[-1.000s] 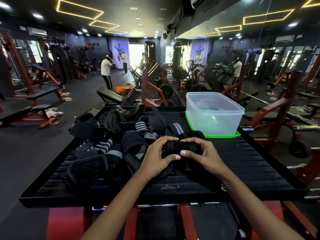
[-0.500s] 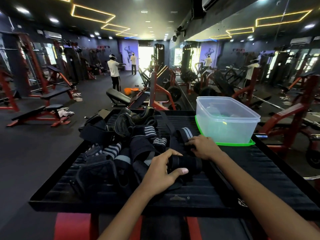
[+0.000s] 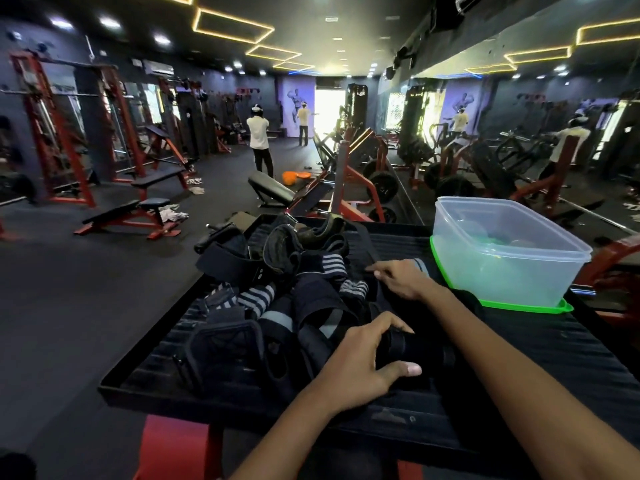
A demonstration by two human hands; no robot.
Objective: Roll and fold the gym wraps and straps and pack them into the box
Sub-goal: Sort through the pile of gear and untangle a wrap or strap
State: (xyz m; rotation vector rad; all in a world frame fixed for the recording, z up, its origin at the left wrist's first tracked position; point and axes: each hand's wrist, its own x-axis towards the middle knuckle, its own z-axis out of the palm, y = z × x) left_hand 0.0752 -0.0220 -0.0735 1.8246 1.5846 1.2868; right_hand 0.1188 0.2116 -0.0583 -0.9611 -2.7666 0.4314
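**Head view: one hand on a rolled wrap, the other reaching into the pile**

Head camera looks down on a black ribbed tray (image 3: 571, 358) set on a red frame. A heap of gym wraps and straps (image 3: 277, 292), black with grey and white stripes, covers the tray's left and middle part.

At the near edge of the heap lies a rolled black wrap (image 3: 415, 351). The left hand (image 3: 360, 362) grips it: the fingers curl over its top and the thumb presses along its near side.

The right hand (image 3: 405, 278) reaches farther in, toward the back of the heap, with its forearm crossing above the rolled wrap. Its fingers are bent and rest on a striped strap (image 3: 420, 264) just beside the box; whether they pinch the strap or only touch it, I cannot tell.

A clear plastic box (image 3: 505, 251) stands open at the far right corner of the tray, sitting on its green lid (image 3: 526, 306). What lies inside is too faint to make out.

Beyond the tray, red and black benches (image 3: 138, 213) stand on the dark floor, and two people in light shirts (image 3: 259, 133) stand farther back.
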